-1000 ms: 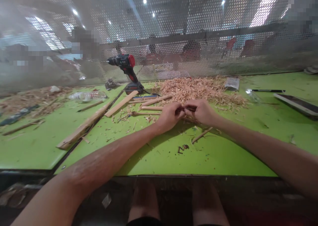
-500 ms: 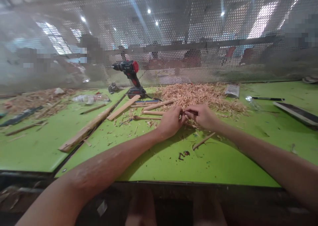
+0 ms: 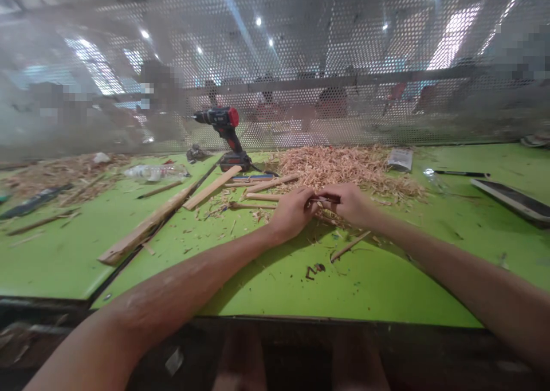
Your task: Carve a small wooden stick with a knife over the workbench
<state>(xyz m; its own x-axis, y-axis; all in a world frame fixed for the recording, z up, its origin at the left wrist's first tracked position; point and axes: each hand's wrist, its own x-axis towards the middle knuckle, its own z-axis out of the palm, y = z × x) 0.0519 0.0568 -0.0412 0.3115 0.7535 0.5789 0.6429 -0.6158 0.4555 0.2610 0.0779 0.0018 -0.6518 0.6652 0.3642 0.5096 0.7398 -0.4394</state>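
Observation:
My left hand and my right hand meet over the green table, fingertips pinched close together. Between them shows a small thin piece, too small to name; both hands seem to grip it. Just behind the hands lies a heap of wood shavings. Thin wooden sticks lie beside my left hand. Below my right wrist is another short stick, and small dark curled scraps lie nearer the front edge.
A cordless drill stands upright at the back. A long wooden strip and a flat slat lie on the left, near a clear plastic bottle. On the right are a pen, a phone and a small packet. Perforated mesh rises behind.
The fingers have shifted slightly, with the fingertips a little farther apart and the thin piece showing between them. The view has moved slightly; the things on the table lie as before.

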